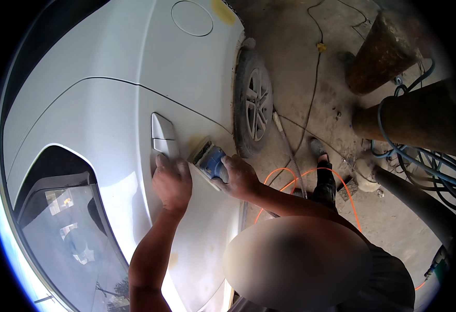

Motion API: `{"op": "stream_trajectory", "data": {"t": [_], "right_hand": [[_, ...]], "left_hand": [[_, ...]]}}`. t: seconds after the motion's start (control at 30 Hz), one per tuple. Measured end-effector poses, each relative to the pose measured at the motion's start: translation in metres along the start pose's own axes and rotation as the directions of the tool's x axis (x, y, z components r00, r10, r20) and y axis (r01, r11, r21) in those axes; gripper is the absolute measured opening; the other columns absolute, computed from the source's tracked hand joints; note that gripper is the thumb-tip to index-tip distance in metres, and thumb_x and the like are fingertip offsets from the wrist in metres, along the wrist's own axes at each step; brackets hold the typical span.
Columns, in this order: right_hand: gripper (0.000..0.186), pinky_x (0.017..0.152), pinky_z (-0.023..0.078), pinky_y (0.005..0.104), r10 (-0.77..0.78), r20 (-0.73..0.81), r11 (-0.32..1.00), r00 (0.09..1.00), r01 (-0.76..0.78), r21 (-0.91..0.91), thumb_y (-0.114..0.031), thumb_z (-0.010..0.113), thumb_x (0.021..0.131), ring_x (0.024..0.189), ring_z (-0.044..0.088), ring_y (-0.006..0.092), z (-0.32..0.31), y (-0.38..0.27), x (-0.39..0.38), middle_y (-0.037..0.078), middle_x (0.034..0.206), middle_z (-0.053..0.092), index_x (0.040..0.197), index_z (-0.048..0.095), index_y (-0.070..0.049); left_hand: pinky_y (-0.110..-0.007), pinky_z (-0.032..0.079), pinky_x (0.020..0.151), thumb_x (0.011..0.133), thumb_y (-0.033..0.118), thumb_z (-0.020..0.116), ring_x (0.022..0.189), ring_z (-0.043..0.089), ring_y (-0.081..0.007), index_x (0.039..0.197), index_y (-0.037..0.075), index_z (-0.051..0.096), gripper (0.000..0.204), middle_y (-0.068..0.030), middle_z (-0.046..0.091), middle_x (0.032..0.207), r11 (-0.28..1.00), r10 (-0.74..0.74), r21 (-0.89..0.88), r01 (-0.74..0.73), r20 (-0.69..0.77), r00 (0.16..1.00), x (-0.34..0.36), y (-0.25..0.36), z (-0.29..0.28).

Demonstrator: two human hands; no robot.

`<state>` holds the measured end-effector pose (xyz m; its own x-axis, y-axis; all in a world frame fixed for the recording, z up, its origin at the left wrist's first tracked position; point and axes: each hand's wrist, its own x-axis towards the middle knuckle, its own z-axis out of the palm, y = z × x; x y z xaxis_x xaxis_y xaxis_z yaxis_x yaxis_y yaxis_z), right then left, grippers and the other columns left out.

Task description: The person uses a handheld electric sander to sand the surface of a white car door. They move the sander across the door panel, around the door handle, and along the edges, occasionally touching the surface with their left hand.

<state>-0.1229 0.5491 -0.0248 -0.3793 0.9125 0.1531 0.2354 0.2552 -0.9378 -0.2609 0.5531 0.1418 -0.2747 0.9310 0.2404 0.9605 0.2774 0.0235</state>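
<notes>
My right hand (241,177) is closed round the grip of a blue power sander (212,160). The sander's flat pad lies against the white car door (202,229), beside a yellowish patch (196,139) in the paint. Just left of it, my left hand (172,182) is closed on the lower end of the door handle (163,130). Its fingertips are partly hidden behind the handle and the knuckles.
A dusty rear wheel (254,101) stands right of the door. Across the concrete floor (301,67) run an orange hose (350,195), a grey hose (288,140) and dark cables. Brown posts (384,52) with coiled blue hoses (420,161) rise at the right. The car window (67,229) is at lower left.
</notes>
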Motion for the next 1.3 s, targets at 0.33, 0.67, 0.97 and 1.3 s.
{"op": "stream_trajectory", "data": {"t": [0.33, 0.67, 0.97, 1.3], "right_hand": [[0.075, 0.090, 0.056, 0.0499, 0.126, -0.072, 0.990, 0.989, -0.120, 0.078, -0.033, 0.091, 0.075, 0.103, 0.067, 0.0441, 0.004, -0.009, 0.012, 0.028, 0.112, 0.066, 0.126, 0.057, 0.009], [0.073, 0.087, 0.056, 0.0483, 0.090, -0.125, 0.993, 0.988, -0.080, 0.083, -0.033, 0.091, 0.076, 0.101, 0.067, 0.0440, -0.023, -0.009, 0.068, 0.027, 0.111, 0.067, 0.125, 0.058, 0.010], [0.075, 0.090, 0.055, 0.0489, 0.089, -0.029, 0.996, 0.996, -0.089, 0.006, -0.035, 0.092, 0.074, 0.105, 0.066, 0.0445, 0.006, -0.001, 0.008, 0.027, 0.114, 0.066, 0.125, 0.058, 0.008], [0.078, 0.097, 0.054, 0.0473, 0.110, -0.105, 0.994, 0.988, -0.107, 0.027, -0.035, 0.091, 0.076, 0.112, 0.066, 0.0436, 0.007, -0.002, 0.017, 0.028, 0.117, 0.067, 0.128, 0.056, 0.009]], "left_hand": [[-0.051, 0.050, 0.069, 0.100, 0.006, 0.051, 0.079, 0.062, -0.0494, 0.114, -0.009, 0.062, 0.023, -0.0285, 0.064, 0.094, 0.946, 0.123, -0.266, -0.184, -0.233, 0.965, -0.002, -0.006, 0.003], [-0.041, 0.053, 0.078, 0.101, 0.007, 0.047, 0.082, 0.066, -0.0387, 0.121, -0.008, 0.066, 0.031, -0.0253, 0.069, 0.094, 0.942, 0.050, -0.314, -0.121, -0.224, 0.973, -0.008, -0.008, 0.003], [-0.042, 0.053, 0.075, 0.101, 0.006, 0.048, 0.078, 0.065, -0.0386, 0.120, -0.007, 0.065, 0.029, -0.0255, 0.069, 0.094, 0.941, 0.062, -0.309, -0.136, -0.238, 0.969, -0.007, -0.010, 0.003], [-0.044, 0.053, 0.072, 0.100, 0.004, 0.051, 0.081, 0.066, -0.0433, 0.118, -0.007, 0.064, 0.025, -0.0251, 0.068, 0.096, 0.950, 0.086, -0.275, -0.151, -0.236, 0.968, -0.006, -0.014, 0.009]]}}
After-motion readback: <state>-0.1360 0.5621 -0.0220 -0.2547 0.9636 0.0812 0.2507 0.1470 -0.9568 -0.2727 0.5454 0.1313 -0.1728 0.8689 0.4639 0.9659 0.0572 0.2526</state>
